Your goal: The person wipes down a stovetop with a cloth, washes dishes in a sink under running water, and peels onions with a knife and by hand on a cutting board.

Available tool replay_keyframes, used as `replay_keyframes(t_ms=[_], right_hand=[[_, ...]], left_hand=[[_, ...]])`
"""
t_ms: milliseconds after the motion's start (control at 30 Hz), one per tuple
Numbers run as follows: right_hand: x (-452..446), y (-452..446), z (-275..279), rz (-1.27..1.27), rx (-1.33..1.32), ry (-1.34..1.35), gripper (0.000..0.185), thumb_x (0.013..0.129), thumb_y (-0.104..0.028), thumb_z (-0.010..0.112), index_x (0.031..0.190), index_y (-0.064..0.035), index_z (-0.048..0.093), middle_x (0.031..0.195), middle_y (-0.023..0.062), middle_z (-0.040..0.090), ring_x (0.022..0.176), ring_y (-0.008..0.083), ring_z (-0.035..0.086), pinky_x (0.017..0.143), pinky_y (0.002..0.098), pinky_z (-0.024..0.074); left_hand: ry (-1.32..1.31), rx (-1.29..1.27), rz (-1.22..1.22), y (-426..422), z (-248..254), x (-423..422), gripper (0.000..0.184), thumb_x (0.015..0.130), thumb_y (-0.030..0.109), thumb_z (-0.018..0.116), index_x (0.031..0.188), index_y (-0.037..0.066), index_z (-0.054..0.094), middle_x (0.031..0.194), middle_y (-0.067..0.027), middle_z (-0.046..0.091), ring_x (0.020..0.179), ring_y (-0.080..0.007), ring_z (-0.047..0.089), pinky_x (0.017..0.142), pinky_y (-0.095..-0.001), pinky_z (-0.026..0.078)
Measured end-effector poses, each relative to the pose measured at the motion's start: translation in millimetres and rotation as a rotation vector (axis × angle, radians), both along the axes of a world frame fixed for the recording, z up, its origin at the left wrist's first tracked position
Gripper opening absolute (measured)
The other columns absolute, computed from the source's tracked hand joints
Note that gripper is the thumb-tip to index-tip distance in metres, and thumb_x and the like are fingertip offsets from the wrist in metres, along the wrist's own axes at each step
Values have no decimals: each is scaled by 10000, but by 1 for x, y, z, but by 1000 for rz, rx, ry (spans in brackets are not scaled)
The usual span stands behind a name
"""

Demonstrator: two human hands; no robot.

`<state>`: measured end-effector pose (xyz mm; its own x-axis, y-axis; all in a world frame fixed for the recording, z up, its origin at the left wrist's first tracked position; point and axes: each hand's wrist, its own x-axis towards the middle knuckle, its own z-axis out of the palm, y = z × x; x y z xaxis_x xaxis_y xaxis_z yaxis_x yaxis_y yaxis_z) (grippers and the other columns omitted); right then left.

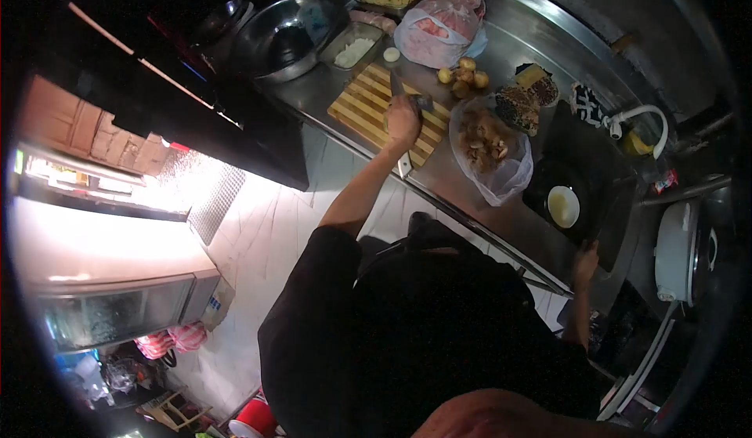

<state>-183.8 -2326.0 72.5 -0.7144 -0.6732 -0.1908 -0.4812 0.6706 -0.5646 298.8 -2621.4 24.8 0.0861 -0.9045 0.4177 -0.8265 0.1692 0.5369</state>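
Observation:
On the striped wooden cutting board [359, 101], my left hand [403, 119] is closed at a dark-bladed knife [396, 84]. A dark piece [424, 103] shows beside the fingers; I cannot tell whether it belongs to the knife. A peeled white round item [391, 55] sits just past the board's far edge. My right hand [586, 262] is closed at the counter's near right side, below a black pan-like vessel [540, 190]. What it grips is too dark to make out. A white bowl [563, 206] with yellowish liquid rests in the dark vessel.
A clear plastic bag [509, 178] of brown pieces lies right of the board, with several potatoes [468, 66] behind it. Farther back are bagged pink meat [439, 27], a tray of white pieces [354, 52] and a steel basin [294, 42]. A white faucet [638, 113] curves at right.

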Motion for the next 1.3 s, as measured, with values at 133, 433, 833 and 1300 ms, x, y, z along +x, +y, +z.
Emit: replay_keyframes(t_ms=[133,433,833,1300], right_hand=[[10,-20,-21,14,-202,10,401,921,-353,432,1164,-35,447,937,124,569,847,267,538,744,375,416],[130,-107,70,-23,-914,-505,332,908,-276,498,1165,-81,422,1033,100,568,942,211,539,810,361,434],[448,-469,219,412,-1155,-641,179,887,-82,512,1053,-58,451,1082,126,574,1041,197,545,838,303,459],[595,-824,167,913,-1114,-395,144,845,-108,587,926,-36,491,849,39,577,808,136,554,713,283,455]], left_hand=[[320,15,168,7,50,55,180,804,100,488,942,-14,472,853,-237,524,768,-417,523,660,-482,420],[-302,-41,70,-8,40,214,260,827,148,489,1046,7,497,1086,-227,466,945,-435,473,815,-502,379],[-368,86,-186,-79,-42,272,416,767,221,531,1154,72,500,1219,-209,430,1171,-400,361,993,-522,252],[25,165,-596,-107,9,312,395,803,273,542,1149,89,492,1190,-155,465,1081,-344,432,943,-473,321]])
